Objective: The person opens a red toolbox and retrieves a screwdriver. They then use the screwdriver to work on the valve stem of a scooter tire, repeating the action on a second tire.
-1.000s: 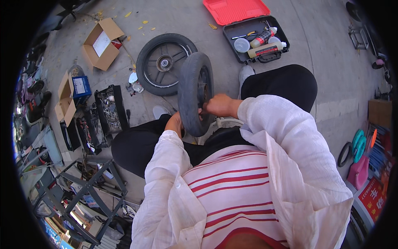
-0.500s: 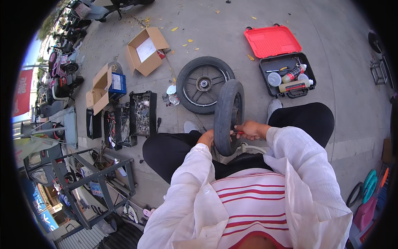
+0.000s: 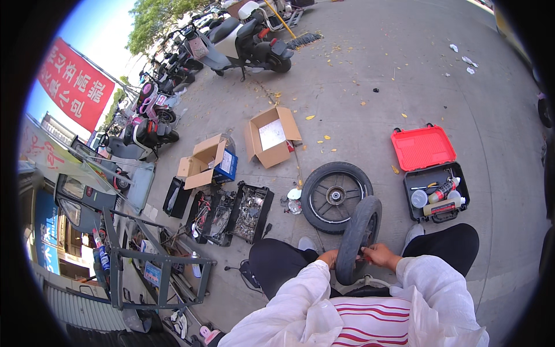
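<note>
The left hand (image 3: 329,258) touches the upright wheel (image 3: 350,246) at its left side; the fingers go behind the tyre, so I cannot tell how far this grip is closed. The right hand (image 3: 380,255) is at the right side of the wheel, with bent fingers near the rim; whether they are closed on some small thing is, at this size, not possible to say. The wheel stands a little tilted between the two knees.

Just beyond it, a second wheel (image 3: 335,195) lies flat on the grey concrete ground (image 3: 399,92), which has lines across it and many fallen yellow leaves. To the right is an open case (image 3: 437,217) with its red lid (image 3: 424,149) spread to the far side, and bottles inside. To the left are black trays (image 3: 250,213) full of small metal parts, a blue box (image 3: 227,166) and two open cardboard boxes (image 3: 270,139).

Near on the left stands a dark metal frame (image 3: 167,305). Farther left, scooters (image 3: 231,46) are parked in a row, under daylight, with a red banner (image 3: 76,85) and green trees (image 3: 159,22). A broom (image 3: 304,40) lies far away.
</note>
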{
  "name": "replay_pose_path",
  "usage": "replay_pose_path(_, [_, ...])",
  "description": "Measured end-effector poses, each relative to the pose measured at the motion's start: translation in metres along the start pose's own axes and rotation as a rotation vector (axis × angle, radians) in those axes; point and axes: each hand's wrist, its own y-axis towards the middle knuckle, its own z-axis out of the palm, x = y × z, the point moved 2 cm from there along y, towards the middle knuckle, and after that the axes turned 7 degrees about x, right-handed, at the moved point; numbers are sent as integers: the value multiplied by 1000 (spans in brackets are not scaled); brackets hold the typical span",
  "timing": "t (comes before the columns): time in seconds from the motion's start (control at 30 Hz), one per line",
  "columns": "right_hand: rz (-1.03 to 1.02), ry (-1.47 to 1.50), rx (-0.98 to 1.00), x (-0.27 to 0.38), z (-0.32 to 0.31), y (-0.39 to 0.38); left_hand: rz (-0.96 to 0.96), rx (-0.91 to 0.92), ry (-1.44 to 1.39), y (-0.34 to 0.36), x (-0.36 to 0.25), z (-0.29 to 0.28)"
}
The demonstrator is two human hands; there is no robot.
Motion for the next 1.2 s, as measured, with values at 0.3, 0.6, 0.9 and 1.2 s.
replay_pose_path(0.3, [-306, -462, -22, -25, 3, 6, 14, 253, 198, 9, -3, 0])
replay_pose_path(0.6, [-479, -807, -228, 14, 7, -25, 33, 161, 197, 22, 13, -21])
replay_pose_path(0.9, [56, 353, -88, 12, 4, -25, 59, 83, 195, 45, 33, -53])
replay_pose_path(1.2, [-126, 31, -445, -38, 15, -5, 2, 45, 276, 47, 35, -59])
